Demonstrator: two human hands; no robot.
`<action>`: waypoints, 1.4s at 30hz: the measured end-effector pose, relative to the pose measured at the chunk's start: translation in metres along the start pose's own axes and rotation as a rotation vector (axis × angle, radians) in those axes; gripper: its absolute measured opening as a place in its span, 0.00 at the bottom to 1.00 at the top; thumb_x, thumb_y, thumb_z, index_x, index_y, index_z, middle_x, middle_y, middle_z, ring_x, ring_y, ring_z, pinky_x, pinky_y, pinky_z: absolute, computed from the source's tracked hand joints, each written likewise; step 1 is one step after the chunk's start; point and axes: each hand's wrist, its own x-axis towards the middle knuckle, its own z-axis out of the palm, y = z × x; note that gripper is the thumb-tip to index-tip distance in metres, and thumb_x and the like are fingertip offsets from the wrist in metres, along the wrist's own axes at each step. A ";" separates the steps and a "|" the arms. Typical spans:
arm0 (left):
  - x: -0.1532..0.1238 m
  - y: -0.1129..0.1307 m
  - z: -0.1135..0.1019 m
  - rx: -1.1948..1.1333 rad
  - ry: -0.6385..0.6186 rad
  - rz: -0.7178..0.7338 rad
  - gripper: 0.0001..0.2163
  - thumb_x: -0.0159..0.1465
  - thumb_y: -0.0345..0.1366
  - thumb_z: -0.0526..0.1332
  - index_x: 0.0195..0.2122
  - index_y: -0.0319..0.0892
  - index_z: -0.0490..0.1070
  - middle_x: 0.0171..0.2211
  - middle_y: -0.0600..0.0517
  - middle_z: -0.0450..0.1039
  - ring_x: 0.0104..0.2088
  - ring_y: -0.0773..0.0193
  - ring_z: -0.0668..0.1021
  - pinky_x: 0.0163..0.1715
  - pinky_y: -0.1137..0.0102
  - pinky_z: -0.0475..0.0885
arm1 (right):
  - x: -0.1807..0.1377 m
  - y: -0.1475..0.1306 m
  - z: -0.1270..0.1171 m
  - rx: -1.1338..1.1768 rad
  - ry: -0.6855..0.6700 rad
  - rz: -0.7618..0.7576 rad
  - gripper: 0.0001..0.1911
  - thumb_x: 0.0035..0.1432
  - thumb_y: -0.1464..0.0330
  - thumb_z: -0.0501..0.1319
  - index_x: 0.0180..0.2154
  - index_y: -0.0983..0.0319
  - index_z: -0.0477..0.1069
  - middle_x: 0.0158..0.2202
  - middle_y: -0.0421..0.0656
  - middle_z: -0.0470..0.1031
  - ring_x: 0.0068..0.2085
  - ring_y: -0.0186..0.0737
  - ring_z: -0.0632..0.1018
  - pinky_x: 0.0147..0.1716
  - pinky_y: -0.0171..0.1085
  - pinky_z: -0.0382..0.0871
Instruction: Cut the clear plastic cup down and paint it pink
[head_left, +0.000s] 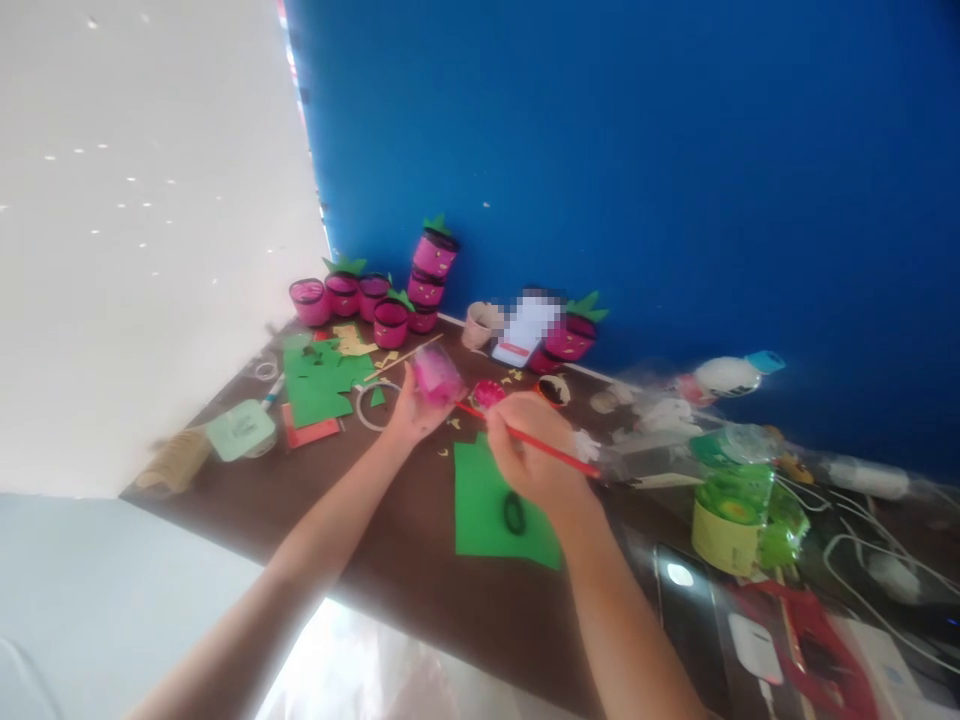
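My left hand [417, 415] is closed around a small cup [437, 376] partly coated in pink, tipped on its side above the table. In my right hand [536, 440] is a thin red-handled brush [559, 456], its tip close to the cup's lower edge; whether it touches is blurred. Just behind the brush sits a small container of pink paint [489, 393]. Below my right hand lies a green sheet [480, 510] with a black ring [514, 513] on it.
Several finished pink cups [391, 323] with black rims stand along the wall, some stacked. A bare cup [478, 326] and a phone [527, 330] stand behind. Left are cut green sheets [319, 385] and tape [375, 405]; right are bottles [727, 378], cables and another phone [686, 600].
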 end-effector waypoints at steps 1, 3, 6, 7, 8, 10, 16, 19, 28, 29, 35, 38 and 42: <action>0.000 0.000 0.000 -0.003 0.002 -0.001 0.27 0.59 0.57 0.47 0.43 0.39 0.69 0.35 0.45 0.73 0.40 0.57 0.75 0.47 0.61 0.68 | 0.000 0.000 0.000 -0.002 0.001 0.003 0.10 0.59 0.72 0.51 0.25 0.59 0.61 0.22 0.40 0.66 0.28 0.37 0.68 0.32 0.38 0.63; 0.000 0.000 0.000 -0.012 -0.001 -0.002 0.26 0.59 0.56 0.47 0.44 0.39 0.69 0.36 0.45 0.73 0.41 0.57 0.75 0.47 0.62 0.68 | 0.001 0.001 0.000 -0.007 -0.035 0.010 0.09 0.60 0.71 0.50 0.27 0.59 0.63 0.23 0.41 0.67 0.29 0.38 0.69 0.33 0.38 0.63; 0.000 0.001 0.000 -0.017 0.017 0.006 0.26 0.60 0.56 0.47 0.44 0.39 0.69 0.36 0.45 0.73 0.42 0.57 0.75 0.47 0.61 0.68 | 0.001 0.003 0.002 -0.012 -0.073 0.017 0.11 0.60 0.71 0.50 0.25 0.59 0.61 0.21 0.39 0.65 0.27 0.37 0.68 0.33 0.38 0.63; 0.000 0.001 0.000 -0.012 0.020 0.012 0.26 0.60 0.56 0.47 0.43 0.39 0.70 0.36 0.45 0.74 0.42 0.57 0.75 0.47 0.61 0.68 | 0.001 0.004 0.002 -0.012 -0.068 0.021 0.12 0.60 0.72 0.50 0.24 0.59 0.60 0.20 0.39 0.64 0.26 0.36 0.67 0.32 0.38 0.62; 0.000 0.001 -0.001 -0.003 0.015 0.019 0.26 0.59 0.56 0.47 0.43 0.39 0.70 0.35 0.45 0.74 0.41 0.57 0.75 0.47 0.60 0.68 | 0.000 0.004 0.002 -0.009 -0.055 0.024 0.12 0.60 0.72 0.50 0.24 0.59 0.60 0.20 0.39 0.64 0.26 0.36 0.67 0.31 0.38 0.62; 0.001 0.001 -0.001 0.014 -0.011 0.031 0.26 0.60 0.56 0.48 0.42 0.39 0.70 0.36 0.45 0.74 0.41 0.57 0.75 0.48 0.61 0.67 | 0.000 0.005 0.003 -0.003 -0.031 0.027 0.10 0.60 0.72 0.51 0.26 0.59 0.62 0.22 0.40 0.66 0.28 0.37 0.68 0.33 0.38 0.63; 0.000 0.000 0.002 -0.040 0.036 0.036 0.26 0.60 0.55 0.48 0.44 0.37 0.69 0.37 0.44 0.73 0.43 0.57 0.75 0.48 0.61 0.68 | -0.003 0.010 0.008 -0.002 -0.093 0.039 0.10 0.60 0.71 0.50 0.26 0.59 0.63 0.22 0.40 0.67 0.28 0.38 0.69 0.33 0.38 0.63; -0.001 0.000 0.003 -0.046 0.025 0.028 0.27 0.59 0.56 0.49 0.43 0.36 0.69 0.36 0.44 0.73 0.42 0.57 0.75 0.47 0.61 0.68 | -0.003 0.010 0.009 0.017 -0.044 0.056 0.10 0.60 0.71 0.50 0.27 0.59 0.64 0.24 0.41 0.69 0.29 0.38 0.70 0.33 0.38 0.64; -0.003 0.001 0.007 -0.015 -0.026 0.030 0.27 0.59 0.56 0.47 0.41 0.36 0.69 0.33 0.46 0.73 0.38 0.59 0.76 0.44 0.63 0.69 | 0.001 0.007 0.008 0.011 -0.052 0.096 0.11 0.61 0.70 0.49 0.26 0.60 0.63 0.23 0.40 0.66 0.27 0.36 0.68 0.31 0.36 0.62; -0.004 0.001 0.008 -0.011 -0.027 0.031 0.27 0.60 0.56 0.47 0.41 0.36 0.70 0.33 0.46 0.73 0.38 0.60 0.76 0.44 0.64 0.69 | 0.001 0.007 0.008 0.014 -0.062 0.104 0.10 0.61 0.70 0.50 0.28 0.60 0.64 0.24 0.40 0.68 0.29 0.36 0.69 0.32 0.36 0.62; -0.005 0.001 0.009 -0.014 -0.024 0.025 0.27 0.60 0.56 0.47 0.43 0.37 0.69 0.33 0.46 0.72 0.39 0.59 0.75 0.46 0.63 0.67 | 0.000 0.005 0.008 0.032 -0.085 0.133 0.12 0.62 0.70 0.48 0.26 0.60 0.63 0.23 0.40 0.67 0.27 0.36 0.69 0.31 0.35 0.62; -0.005 0.001 0.009 -0.012 -0.039 0.021 0.26 0.60 0.55 0.46 0.42 0.37 0.69 0.33 0.47 0.72 0.38 0.60 0.75 0.45 0.65 0.68 | 0.000 0.004 0.007 0.034 -0.091 0.155 0.10 0.61 0.70 0.49 0.29 0.60 0.65 0.26 0.41 0.69 0.29 0.36 0.70 0.32 0.35 0.63; -0.006 0.001 0.009 0.001 -0.058 0.035 0.26 0.60 0.55 0.46 0.40 0.37 0.69 0.33 0.47 0.72 0.38 0.60 0.75 0.45 0.65 0.68 | -0.001 0.004 0.008 0.013 -0.078 0.157 0.12 0.61 0.70 0.49 0.27 0.60 0.65 0.24 0.40 0.69 0.28 0.36 0.70 0.31 0.35 0.63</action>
